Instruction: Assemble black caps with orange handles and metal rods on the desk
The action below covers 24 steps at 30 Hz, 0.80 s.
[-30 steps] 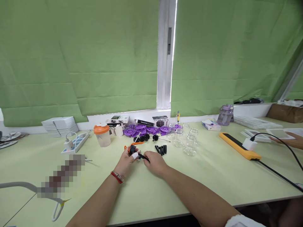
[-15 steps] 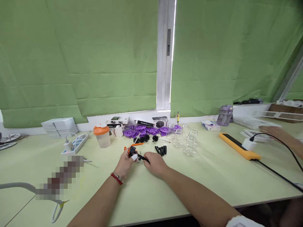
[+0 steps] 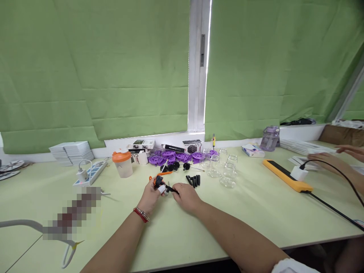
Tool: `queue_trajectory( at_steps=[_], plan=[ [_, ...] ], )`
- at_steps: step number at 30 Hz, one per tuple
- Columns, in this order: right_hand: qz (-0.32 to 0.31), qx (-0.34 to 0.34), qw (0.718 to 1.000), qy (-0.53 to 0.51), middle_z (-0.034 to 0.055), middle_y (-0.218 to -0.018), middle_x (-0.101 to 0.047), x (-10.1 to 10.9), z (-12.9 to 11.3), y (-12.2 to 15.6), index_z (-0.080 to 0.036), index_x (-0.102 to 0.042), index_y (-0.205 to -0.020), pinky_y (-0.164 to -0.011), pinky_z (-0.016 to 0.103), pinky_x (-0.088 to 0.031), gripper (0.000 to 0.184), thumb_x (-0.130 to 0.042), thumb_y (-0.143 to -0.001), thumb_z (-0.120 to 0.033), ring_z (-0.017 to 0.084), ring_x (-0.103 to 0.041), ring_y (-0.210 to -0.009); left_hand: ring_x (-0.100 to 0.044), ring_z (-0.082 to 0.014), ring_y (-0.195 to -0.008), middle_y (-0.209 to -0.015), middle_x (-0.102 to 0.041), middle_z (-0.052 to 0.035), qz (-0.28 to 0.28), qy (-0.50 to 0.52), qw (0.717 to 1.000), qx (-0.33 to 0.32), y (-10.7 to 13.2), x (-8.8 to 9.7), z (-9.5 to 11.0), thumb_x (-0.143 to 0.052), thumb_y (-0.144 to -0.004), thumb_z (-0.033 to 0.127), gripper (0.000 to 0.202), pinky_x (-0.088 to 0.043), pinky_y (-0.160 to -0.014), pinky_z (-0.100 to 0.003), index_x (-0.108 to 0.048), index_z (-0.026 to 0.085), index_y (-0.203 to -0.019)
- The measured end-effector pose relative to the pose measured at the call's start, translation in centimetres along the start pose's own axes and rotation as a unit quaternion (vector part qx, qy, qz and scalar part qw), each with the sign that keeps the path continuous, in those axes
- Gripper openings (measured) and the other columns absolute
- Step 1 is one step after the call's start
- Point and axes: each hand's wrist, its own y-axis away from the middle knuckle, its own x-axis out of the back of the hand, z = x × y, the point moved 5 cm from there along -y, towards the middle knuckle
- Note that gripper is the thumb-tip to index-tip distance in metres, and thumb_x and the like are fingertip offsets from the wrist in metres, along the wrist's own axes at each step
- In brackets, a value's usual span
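Observation:
My left hand (image 3: 150, 197), with white tape on one digit, is closed around a small black part (image 3: 159, 181). Orange plastic shows beside that part, and which piece it belongs to I cannot make out. My right hand (image 3: 186, 196) grips a slim black handle (image 3: 172, 190) that points toward the left hand's part. Some small shiny metal lies between the hands, partly hidden by the fingers. Just beyond the fingers are an orange strip (image 3: 165, 173) and several round black pieces (image 3: 186, 167). Short black tubes (image 3: 196, 180) lie by the right hand.
Purple wheel-like pieces (image 3: 182, 157), clear glass vessels (image 3: 228, 178) and an orange-lidded cup (image 3: 124, 167) stand behind. To the right lie an orange power strip (image 3: 280, 172) and another person's hands (image 3: 327, 161). A grey hanger-like frame (image 3: 21, 222) is at left.
My hands and the parts in them have hardly moved. At far right, the other person's second hand has come into view, and a white frame-like item there is gone from sight.

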Motion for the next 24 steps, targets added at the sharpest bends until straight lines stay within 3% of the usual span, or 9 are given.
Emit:
queue_trajectory(
  at_steps=[14,24],
  plan=[
    [0.010,0.018,0.998,-0.064,0.0064,-0.089,-0.064,-0.29,0.35,0.08,-0.018,-0.060,-0.094,-0.070,0.026,-0.035,0.017,-0.046,-0.088,-0.024,0.018,-0.057,-0.082,-0.043,-0.0072,-0.054,-0.073,-0.053,0.0026,0.002,-0.027,1.000,-0.003,0.21,-0.07,0.59,-0.067,-0.066,0.029,0.029,-0.035,-0.050,-0.021,-0.052,0.017,-0.087],
    [0.018,0.023,0.988,-0.153,0.0021,-0.076,-0.059,-0.89,0.84,-0.02,-0.018,-0.058,-0.081,-0.063,0.024,-0.032,0.011,-0.048,-0.084,-0.021,0.014,-0.051,-0.070,-0.045,-0.0077,-0.057,-0.081,-0.055,0.0006,-0.001,-0.028,1.000,0.000,0.40,-0.24,0.38,-0.065,-0.067,0.028,0.033,-0.036,-0.050,-0.021,-0.051,0.017,-0.094]
  ],
)
